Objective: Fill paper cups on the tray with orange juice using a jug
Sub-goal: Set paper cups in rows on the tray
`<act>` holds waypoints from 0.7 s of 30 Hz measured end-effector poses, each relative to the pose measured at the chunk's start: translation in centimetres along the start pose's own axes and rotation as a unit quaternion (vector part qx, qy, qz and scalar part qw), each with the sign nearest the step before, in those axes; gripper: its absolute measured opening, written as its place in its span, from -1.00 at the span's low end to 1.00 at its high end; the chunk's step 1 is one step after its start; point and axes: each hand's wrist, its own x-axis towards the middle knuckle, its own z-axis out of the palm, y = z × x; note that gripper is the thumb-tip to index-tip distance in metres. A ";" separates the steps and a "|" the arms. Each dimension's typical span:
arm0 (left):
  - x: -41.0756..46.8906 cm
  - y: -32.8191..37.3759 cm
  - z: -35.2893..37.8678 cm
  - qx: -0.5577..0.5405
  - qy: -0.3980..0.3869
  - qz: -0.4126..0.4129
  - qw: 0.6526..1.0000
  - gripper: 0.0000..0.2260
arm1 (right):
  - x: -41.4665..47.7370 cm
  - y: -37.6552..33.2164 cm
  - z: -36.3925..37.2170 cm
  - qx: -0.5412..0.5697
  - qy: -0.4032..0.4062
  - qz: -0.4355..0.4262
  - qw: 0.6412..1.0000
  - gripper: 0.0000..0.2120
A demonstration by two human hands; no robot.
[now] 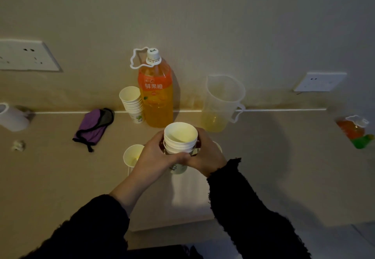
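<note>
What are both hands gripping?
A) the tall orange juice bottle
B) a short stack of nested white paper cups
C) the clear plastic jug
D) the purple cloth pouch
B: the left hand and right hand both curl round the short stack of nested white paper cups.

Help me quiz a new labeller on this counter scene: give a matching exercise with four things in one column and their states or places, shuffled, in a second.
Things:
1. juice bottle
2. clear jug
3. purple pouch
4. held cup stack

States or places:
a. gripped by the left hand and the right hand
b. lying flat, left of the bottle
c. capped, mostly full of orange drink
d. standing upright, a little yellow liquid at its bottom

Pairs: 1-c, 2-d, 3-b, 4-a.
</note>
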 end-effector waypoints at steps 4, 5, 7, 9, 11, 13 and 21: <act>-0.6 -0.8 -0.4 0.024 0.010 0.008 1.000 -0.32 | 0.1 -0.1 -0.6 0.016 -0.088 0.031 0.996 -0.27; -0.8 -0.9 -0.6 0.045 0.015 0.010 0.999 -0.34 | 0.1 -0.3 -1.0 0.031 -0.104 0.045 0.993 -0.29; -1.2 -1.2 -0.8 0.098 0.032 0.014 0.995 -0.39 | 0.1 -0.7 -1.8 0.063 -0.116 0.056 0.990 -0.27; -1.9 -1.7 -0.9 0.144 0.041 0.018 0.989 -0.40 | -0.2 -1.1 -1.7 0.047 -0.109 0.054 0.991 -0.27; -2.6 -2.3 -0.7 0.170 0.031 0.020 0.985 -0.39 | -0.8 -1.3 -1.0 -0.018 -0.098 0.023 0.995 -0.37; -3.3 -2.7 -0.4 0.175 0.029 0.016 0.984 -0.41 | -1.3 -0.8 -0.3 -0.083 -0.087 -0.026 0.992 -0.34; -5.1 -3.0 0.4 0.157 0.050 0.009 0.986 -0.55 | -1.8 0.1 0.8 -0.113 -0.124 -0.038 0.985 -0.21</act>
